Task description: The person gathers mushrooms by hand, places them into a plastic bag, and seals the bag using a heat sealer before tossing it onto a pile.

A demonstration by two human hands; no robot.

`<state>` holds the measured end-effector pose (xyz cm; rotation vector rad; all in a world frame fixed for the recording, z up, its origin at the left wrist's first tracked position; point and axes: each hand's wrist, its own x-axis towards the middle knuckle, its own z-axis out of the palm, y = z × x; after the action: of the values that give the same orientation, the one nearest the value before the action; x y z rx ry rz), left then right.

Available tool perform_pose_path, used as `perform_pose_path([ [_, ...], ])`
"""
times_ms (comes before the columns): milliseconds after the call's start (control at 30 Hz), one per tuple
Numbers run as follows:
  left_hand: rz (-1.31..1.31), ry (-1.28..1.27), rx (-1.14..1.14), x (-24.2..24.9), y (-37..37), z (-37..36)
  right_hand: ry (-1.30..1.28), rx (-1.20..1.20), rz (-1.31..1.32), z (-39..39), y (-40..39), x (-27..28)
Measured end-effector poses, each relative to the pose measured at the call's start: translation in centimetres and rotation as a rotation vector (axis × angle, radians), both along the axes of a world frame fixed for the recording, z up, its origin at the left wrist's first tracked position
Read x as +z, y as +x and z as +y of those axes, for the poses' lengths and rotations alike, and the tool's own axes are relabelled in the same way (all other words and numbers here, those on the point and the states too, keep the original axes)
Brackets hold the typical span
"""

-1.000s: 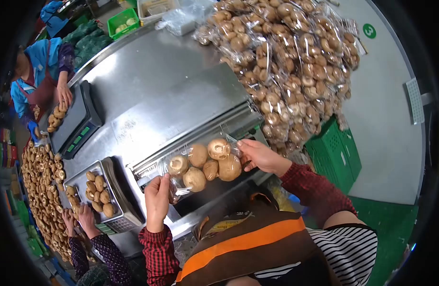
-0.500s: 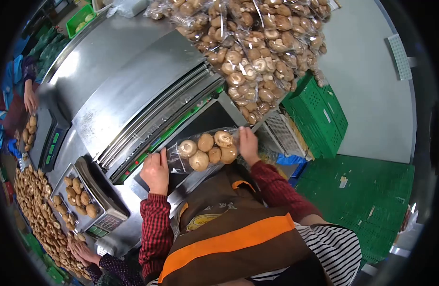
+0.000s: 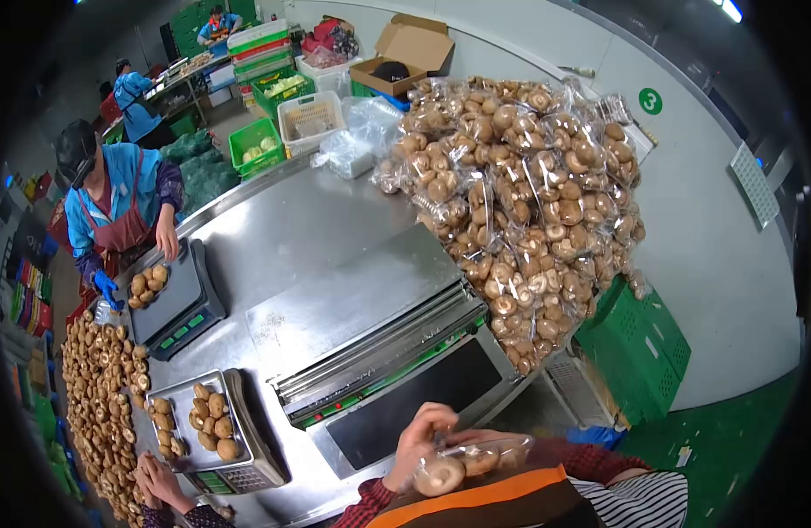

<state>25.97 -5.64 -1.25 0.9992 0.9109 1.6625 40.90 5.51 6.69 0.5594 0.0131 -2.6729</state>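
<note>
A clear plastic bag of shiitake mushrooms (image 3: 469, 465) is held close against the brown and orange apron, at the near edge of the steel table. My left hand (image 3: 417, 443) is closed at the bag's left end, its fingers curled. Behind the top of the bag is my right hand (image 3: 477, 435), closed on the plastic beside the left; most of its fingers are hidden. Just beyond both hands lies the bag sealing machine (image 3: 383, 361), with its dark flat plate (image 3: 416, 405) on the near side.
Bagged mushrooms (image 3: 537, 202) are heaped at the back right. Loose mushrooms (image 3: 97, 387) cover the left side, near two scales (image 3: 181, 304) (image 3: 238, 471). A co-worker (image 3: 115, 194) stands at the far scale; another person's hands (image 3: 159, 484) are lower left. Green crates (image 3: 638, 352) stand right.
The bag has come off the sealing machine's plate and up against my body. My hands have moved from its two ends to close together. The view has tilted up.
</note>
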Motion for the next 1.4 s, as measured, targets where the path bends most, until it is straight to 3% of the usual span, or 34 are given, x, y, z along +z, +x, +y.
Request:
perform_pose_path([
  [33, 0.081, -0.057, -0.026, 6.3, -0.5, 0.7, 0.576, -0.078, -0.008, 0.3, 1.4, -2.8],
  [100, -0.676, -0.434, -0.607, -0.1, -1.1, -3.9, 0.826, -0.055, 0.410, 3.5, 2.0, -9.2],
  [167, -1.498, -0.270, -0.851, -6.7, -0.7, -4.3, 1.049, -0.017, -0.051, 5.6, 0.7, -2.9],
  [200, -1.566, -0.262, -0.924, -3.4, -1.6, -3.0, 1.172, -0.050, 0.118, 6.5, 1.2, -4.1],
  [233, -2.304, -0.378, -1.038, -3.9, 0.1, -0.9, 1.112, -0.076, 0.256, 7.3, 0.1, -3.3],
  [300, -0.849, -0.500, -0.430, -2.1, -2.3, -1.0, 1.343, 0.174, 0.339, 8.1, -3.1, 0.1],
  [333, -1.385, -0.626, -0.669, -6.4, -2.5, 0.9, 1.372, 0.447, 0.269, 9.4, -5.0, -0.8],
  [367, -2.270, -0.368, -0.922, 4.0, -4.7, 3.5, 1.571, 0.183, 0.496, 10.5, -6.8, -2.9],
  [433, -1.014, -0.219, -0.216, 3.2, -6.2, 4.1, 1.212, -0.007, 0.209, 13.8, -11.8, -3.4],
  [500, -1.055, -0.232, 0.057, 2.5, -9.6, 6.0, 1.255, -0.278, 0.254, 18.2, -18.4, -2.8],
  [567, -0.726, -0.344, 0.451, 2.9, -11.9, 6.7, 1.336, -0.490, 0.167, 24.0, -25.6, -4.4],
  [633, -0.650, -0.364, 0.609, 2.4, -13.7, 6.1, 1.555, -0.516, 0.055, 30.5, -31.5, -7.0],
  [700, -0.600, -0.425, 0.662, 2.2, -14.8, 4.6, 1.662, -0.394, -0.025, 35.5, -35.0, -9.1],
  [767, -0.515, -0.451, 0.829, 1.8, -15.1, 2.6, 2.631, 0.378, -0.244, 38.7, -37.5, -10.5],
  [800, -0.413, -0.453, 0.917, 1.5, -15.2, 0.8, 2.622, 0.471, -0.169, 38.1, -38.6, -12.1],
  [867, -0.264, -0.517, 1.172, 0.3, -15.3, -3.3, 2.672, -0.297, 0.185, 35.7, -40.6, -14.5],
  [967, -0.056, -0.530, 1.691, -2.0, -15.9, -9.5, 2.344, -0.016, 0.460, 21.7, -43.5, -10.9],
  [1033, 0.173, -0.706, 1.974, -4.0, -16.9, -14.0, 2.085, 0.238, 0.634, 12.2, -45.0, -8.8],
  [1067, 0.167, -0.702, 1.970, -4.0, -17.4, -15.8, 2.084, 0.350, 0.853, 7.7, -45.5, -8.2],
  [1133, 0.686, -1.153, 1.875, -4.0, -18.7, -19.2, 1.647, 0.470, 1.009, -0.2, -47.5, -11.0],
  [1167, 0.685, -1.142, 1.867, -4.1, -19.4, -20.8, 1.514, 0.463, 1.010, -4.2, -48.3, -12.3],
  [1233, 1.104, -1.282, 1.501, -4.6, -21.1, -23.7, 1.770, 0.550, 0.992, -10.2, -50.2, -14.4],
  [1300, 1.136, -1.237, 1.430, -4.9, -23.0, -26.0, 1.994, 0.498, 0.896, -14.5, -51.4, -15.3],
  [1333, 1.028, -1.234, 1.297, -4.8, -24.0, -26.9, 2.000, 0.504, 0.895, -15.8, -51.7, -15.1],
  [1400, 0.968, -1.216, 1.162, -5.0, -25.1, -27.5, 2.096, 0.652, 0.884, -17.5, -51.8, -14.6],
])
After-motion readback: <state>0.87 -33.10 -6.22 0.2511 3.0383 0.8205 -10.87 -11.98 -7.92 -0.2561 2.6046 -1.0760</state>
